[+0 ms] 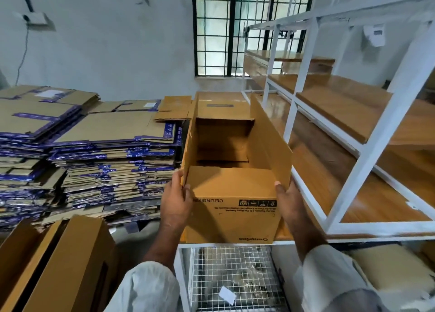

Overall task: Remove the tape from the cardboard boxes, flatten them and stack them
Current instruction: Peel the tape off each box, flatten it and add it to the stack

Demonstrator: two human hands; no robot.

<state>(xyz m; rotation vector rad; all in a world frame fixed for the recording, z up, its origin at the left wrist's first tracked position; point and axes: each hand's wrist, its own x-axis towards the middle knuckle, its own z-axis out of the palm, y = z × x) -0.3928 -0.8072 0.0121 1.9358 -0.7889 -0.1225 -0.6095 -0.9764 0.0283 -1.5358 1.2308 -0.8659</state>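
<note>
An open brown cardboard box (pixel 233 189) stands in front of me, its top flaps up and its inside bare, with upside-down print on the near wall. My left hand (pixel 175 202) grips the box's near left corner, fingers curled over the edge. My right hand (pixel 290 202) holds the near right corner, thumb on the front wall. Left of the box rise tall stacks of flattened cardboard (pixel 94 151) with blue tape along their edges.
A white metal rack with wooden shelves (pixel 341 114) fills the right side. Below the box is a white wire-mesh cage (pixel 235 276) with a paper scrap inside. More upright brown boxes (pixel 58 264) stand at the lower left. A barred window (pixel 216 29) is behind.
</note>
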